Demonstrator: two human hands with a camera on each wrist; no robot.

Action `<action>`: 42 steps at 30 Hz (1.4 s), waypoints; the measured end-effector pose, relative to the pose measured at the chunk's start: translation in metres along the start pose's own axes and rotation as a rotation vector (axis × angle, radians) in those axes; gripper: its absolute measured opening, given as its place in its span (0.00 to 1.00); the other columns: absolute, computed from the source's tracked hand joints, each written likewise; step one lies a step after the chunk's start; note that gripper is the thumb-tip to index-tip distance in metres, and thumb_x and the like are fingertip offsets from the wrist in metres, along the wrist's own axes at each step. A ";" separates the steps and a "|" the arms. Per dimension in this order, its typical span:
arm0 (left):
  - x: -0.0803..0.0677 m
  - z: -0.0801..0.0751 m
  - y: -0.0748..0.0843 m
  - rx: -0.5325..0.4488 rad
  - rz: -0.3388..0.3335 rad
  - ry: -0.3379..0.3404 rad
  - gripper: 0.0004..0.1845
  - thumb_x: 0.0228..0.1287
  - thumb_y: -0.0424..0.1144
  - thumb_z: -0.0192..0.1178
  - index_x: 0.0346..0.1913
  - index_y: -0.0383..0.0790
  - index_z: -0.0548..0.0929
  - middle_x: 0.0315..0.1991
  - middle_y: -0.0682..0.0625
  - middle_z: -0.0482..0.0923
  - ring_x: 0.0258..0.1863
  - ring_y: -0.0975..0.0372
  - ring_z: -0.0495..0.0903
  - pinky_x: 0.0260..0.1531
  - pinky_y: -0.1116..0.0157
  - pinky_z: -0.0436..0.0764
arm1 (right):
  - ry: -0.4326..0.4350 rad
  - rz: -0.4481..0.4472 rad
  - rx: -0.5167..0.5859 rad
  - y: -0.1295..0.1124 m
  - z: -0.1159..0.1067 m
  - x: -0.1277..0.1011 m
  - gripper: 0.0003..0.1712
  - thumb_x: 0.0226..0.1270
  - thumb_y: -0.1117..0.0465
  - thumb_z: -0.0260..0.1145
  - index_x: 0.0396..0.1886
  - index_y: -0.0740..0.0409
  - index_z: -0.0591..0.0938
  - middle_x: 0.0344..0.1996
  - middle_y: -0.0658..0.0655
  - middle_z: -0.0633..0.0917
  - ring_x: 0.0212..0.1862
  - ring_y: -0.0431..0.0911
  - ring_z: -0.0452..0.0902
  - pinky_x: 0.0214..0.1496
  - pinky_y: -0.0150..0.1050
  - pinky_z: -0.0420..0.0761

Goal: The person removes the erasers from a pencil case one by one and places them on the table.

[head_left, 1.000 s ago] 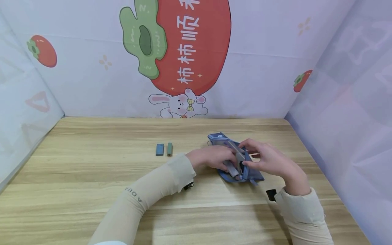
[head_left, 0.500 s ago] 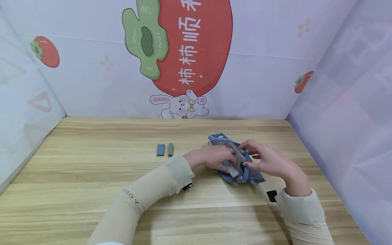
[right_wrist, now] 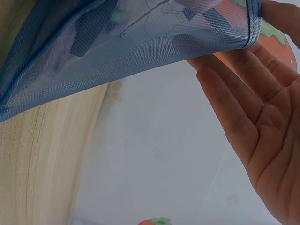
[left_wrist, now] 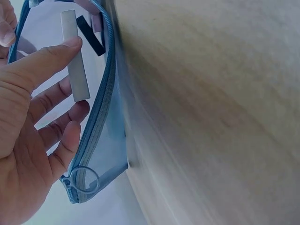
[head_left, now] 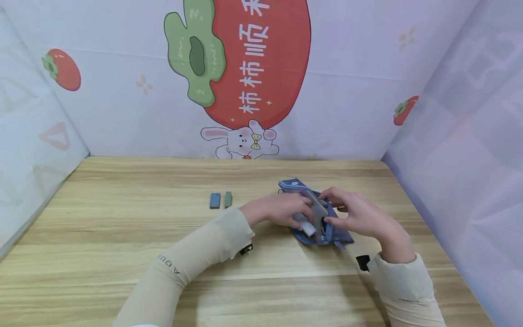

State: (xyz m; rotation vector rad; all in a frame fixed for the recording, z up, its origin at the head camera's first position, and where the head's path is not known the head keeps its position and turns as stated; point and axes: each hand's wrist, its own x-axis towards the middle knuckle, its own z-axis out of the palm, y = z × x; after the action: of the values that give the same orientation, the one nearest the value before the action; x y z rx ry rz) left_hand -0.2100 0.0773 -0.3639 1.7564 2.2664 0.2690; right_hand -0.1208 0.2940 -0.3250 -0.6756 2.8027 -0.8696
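Note:
A blue mesh zip pouch point(head_left: 342, 235) lies unzipped on the right side of the table. My left hand point(head_left: 286, 210) is over its opening and pinches a light grey rectangular bar point(left_wrist: 78, 70) between thumb and fingers; the bar's kind is unclear. Inside the pouch, a small black bar point(left_wrist: 90, 35) lies beside it. My right hand point(head_left: 359, 215) grips the pouch's right edge, its thumb on one side and fingers on the outer mesh. Through the mesh, dark pieces point(right_wrist: 93, 30) show blurred in the right wrist view.
Left of the pouch, a small blue block point(head_left: 214, 200) and a small green block point(head_left: 228, 199) lie side by side on the wooden table point(head_left: 135, 213). Printed cloth walls point(head_left: 347, 113) close off the back and both sides.
My left hand has drawn slightly to the left with the grey bar. The right hand and pouch stay nearly in place.

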 end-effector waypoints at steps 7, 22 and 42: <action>-0.006 -0.003 -0.002 0.004 -0.010 0.014 0.17 0.65 0.44 0.66 0.56 0.48 0.84 0.59 0.51 0.79 0.57 0.61 0.75 0.62 0.65 0.73 | -0.002 0.014 -0.014 0.000 0.000 0.001 0.25 0.63 0.64 0.70 0.60 0.56 0.75 0.55 0.60 0.82 0.56 0.59 0.82 0.54 0.56 0.82; -0.023 -0.006 -0.005 0.004 -0.011 0.048 0.16 0.65 0.44 0.67 0.55 0.48 0.85 0.54 0.51 0.79 0.51 0.63 0.74 0.56 0.67 0.75 | 0.001 0.019 -0.042 0.000 0.000 0.001 0.26 0.63 0.63 0.71 0.60 0.58 0.75 0.56 0.60 0.83 0.55 0.58 0.83 0.56 0.57 0.81; -0.049 0.003 -0.015 0.005 -0.047 0.091 0.15 0.64 0.45 0.68 0.52 0.50 0.86 0.45 0.55 0.77 0.44 0.65 0.71 0.48 0.69 0.73 | 0.001 0.010 -0.041 -0.001 0.003 0.002 0.25 0.62 0.63 0.70 0.59 0.55 0.75 0.56 0.63 0.83 0.54 0.59 0.83 0.55 0.58 0.81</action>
State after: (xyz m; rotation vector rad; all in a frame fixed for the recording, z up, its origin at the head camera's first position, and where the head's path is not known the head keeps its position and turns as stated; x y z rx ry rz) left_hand -0.2116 0.0255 -0.3666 1.7236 2.3702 0.3402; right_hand -0.1219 0.2908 -0.3274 -0.6659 2.8292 -0.8128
